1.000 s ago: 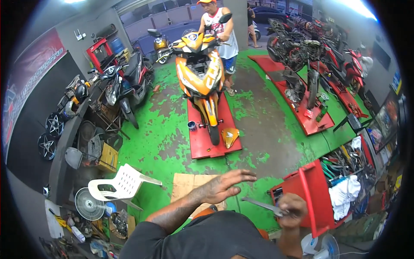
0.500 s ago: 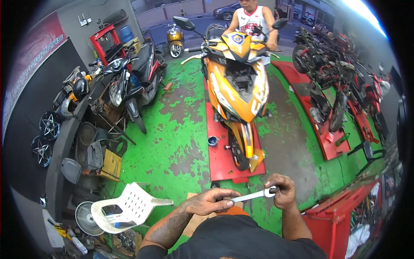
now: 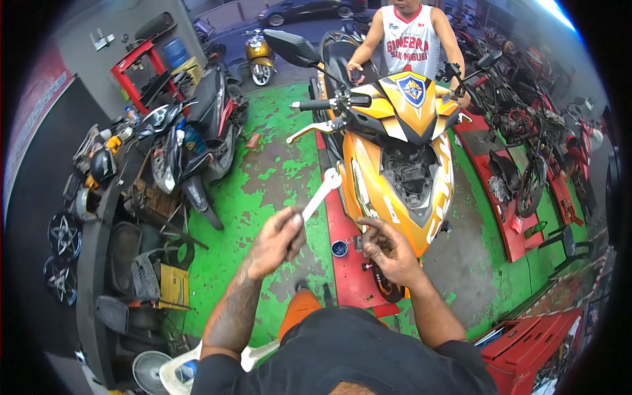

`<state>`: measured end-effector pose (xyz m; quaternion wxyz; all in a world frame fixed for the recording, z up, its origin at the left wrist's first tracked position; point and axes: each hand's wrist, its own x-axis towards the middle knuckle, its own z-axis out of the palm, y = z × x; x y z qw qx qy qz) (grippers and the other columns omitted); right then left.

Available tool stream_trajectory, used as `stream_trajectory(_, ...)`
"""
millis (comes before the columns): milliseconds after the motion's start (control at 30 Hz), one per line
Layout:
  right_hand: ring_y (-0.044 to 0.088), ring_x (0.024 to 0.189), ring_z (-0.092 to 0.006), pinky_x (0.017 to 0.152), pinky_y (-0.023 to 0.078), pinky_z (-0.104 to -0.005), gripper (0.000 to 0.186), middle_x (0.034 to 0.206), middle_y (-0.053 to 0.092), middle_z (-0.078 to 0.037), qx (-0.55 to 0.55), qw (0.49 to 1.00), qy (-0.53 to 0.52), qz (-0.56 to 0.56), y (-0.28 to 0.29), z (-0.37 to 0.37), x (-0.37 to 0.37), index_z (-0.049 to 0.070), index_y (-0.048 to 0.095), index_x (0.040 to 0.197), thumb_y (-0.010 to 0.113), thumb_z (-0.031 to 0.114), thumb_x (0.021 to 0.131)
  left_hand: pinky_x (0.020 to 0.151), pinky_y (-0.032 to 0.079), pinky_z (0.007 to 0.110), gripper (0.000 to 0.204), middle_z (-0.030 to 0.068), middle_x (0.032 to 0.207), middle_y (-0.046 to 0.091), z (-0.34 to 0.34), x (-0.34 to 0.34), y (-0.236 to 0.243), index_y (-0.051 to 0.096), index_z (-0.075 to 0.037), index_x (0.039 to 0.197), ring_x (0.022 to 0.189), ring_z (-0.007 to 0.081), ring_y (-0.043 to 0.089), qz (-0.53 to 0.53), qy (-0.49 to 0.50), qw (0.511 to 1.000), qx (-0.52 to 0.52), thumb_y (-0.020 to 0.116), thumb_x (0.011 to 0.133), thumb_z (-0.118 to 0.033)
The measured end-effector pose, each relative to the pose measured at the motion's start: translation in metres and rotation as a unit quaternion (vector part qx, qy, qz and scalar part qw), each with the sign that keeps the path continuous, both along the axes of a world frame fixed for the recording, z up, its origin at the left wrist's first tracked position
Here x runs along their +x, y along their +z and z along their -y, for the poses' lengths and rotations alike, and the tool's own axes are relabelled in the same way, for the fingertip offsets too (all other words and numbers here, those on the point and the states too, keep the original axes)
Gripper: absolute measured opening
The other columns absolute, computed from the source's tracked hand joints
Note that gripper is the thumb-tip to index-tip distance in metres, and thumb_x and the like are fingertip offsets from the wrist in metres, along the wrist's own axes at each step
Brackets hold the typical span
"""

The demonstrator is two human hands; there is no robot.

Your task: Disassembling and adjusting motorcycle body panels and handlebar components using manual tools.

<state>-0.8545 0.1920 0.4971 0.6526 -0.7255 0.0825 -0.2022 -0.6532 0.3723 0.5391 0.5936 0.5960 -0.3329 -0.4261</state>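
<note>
My left hand (image 3: 280, 242) is closed around the lower end of a silver wrench (image 3: 320, 197), which tilts up and to the right. My right hand (image 3: 394, 257) is in front of an orange and white scooter (image 3: 368, 178); its fingers are loosely bent and apart, and I see nothing held in them. The scooter's front panel is off, leaving a dark cavity (image 3: 411, 172). It stands on a red lift platform (image 3: 345, 280), with a small round container of dark stuff (image 3: 339, 248) beside its front wheel (image 3: 388, 284).
A person in a white sleeveless jersey (image 3: 411, 46) stands behind the scooter. A dark scooter (image 3: 210, 138) is parked at left. At right, stripped motorcycles (image 3: 526, 131) stand by another red lift (image 3: 523, 240). A red cabinet (image 3: 533, 349) and a white plastic chair (image 3: 174, 378) are near me.
My right hand has let go of the wrench, which my left hand now holds alone and points upward. The orange scooter appears closer, and both hands are farther forward.
</note>
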Motion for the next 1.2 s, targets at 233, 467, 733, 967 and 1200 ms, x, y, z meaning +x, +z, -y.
stream_trajectory(233,0.060,0.080,-0.0116,0.074,0.051,-0.0270,0.033,0.096,0.061,-0.005,0.196,0.972,-0.100,-0.079,-0.062,0.047,0.131,0.001,0.054,0.131,0.056,0.016,0.101,0.043,0.031,0.021,0.036,-0.0024,0.067,0.044,0.145,0.179,0.000,0.049,0.002,0.132,0.050,0.0050,0.037,0.012,-0.058,0.998,0.007,0.045,0.107,-0.024)
stream_trajectory(467,0.063,0.098,-0.0171,0.081,0.051,-0.0310,0.039,0.112,0.062,-0.009,0.250,0.951,-0.174,-0.046,-0.073,0.078,0.263,0.002,0.051,0.133,0.054,0.026,0.103,0.044,0.031,0.022,0.036,-0.0032,0.066,0.046,0.215,0.271,0.018,0.050,0.003,0.133,0.050,0.0043,0.038,0.077,-0.198,0.968,0.131,0.044,0.107,-0.022)
stream_trajectory(733,0.059,0.117,-0.0259,0.094,0.051,-0.0416,0.058,0.131,0.055,-0.012,0.406,0.876,-0.250,0.075,-0.066,0.105,0.298,0.005,0.036,0.145,0.058,0.034,0.101,0.046,0.029,0.022,0.039,-0.0054,0.063,0.041,0.270,0.332,0.031,0.050,0.004,0.135,0.052,0.0042,0.036,0.077,-0.370,0.914,0.149,0.044,0.107,-0.023)
stream_trajectory(967,0.063,0.112,-0.0236,0.095,0.053,-0.0445,0.046,0.119,0.064,-0.010,0.471,0.836,-0.235,0.154,-0.061,0.125,0.313,0.010,0.052,0.135,0.053,0.042,0.101,0.046,0.030,0.022,0.041,-0.0061,0.063,0.043,0.288,0.333,0.041,0.052,0.002,0.136,0.051,0.0035,0.038,0.139,-0.418,0.888,0.133,0.045,0.107,-0.027)
stream_trajectory(1200,0.064,0.103,-0.0188,0.090,0.052,-0.0368,0.036,0.115,0.066,-0.006,0.524,0.815,-0.202,0.140,-0.077,0.133,0.323,0.003,0.057,0.126,0.055,0.028,0.101,0.046,0.034,0.023,0.034,-0.0018,0.068,0.047,0.292,0.339,0.046,0.053,-0.001,0.121,0.050,0.0068,0.042,0.183,-0.449,0.857,0.173,0.042,0.108,-0.030)
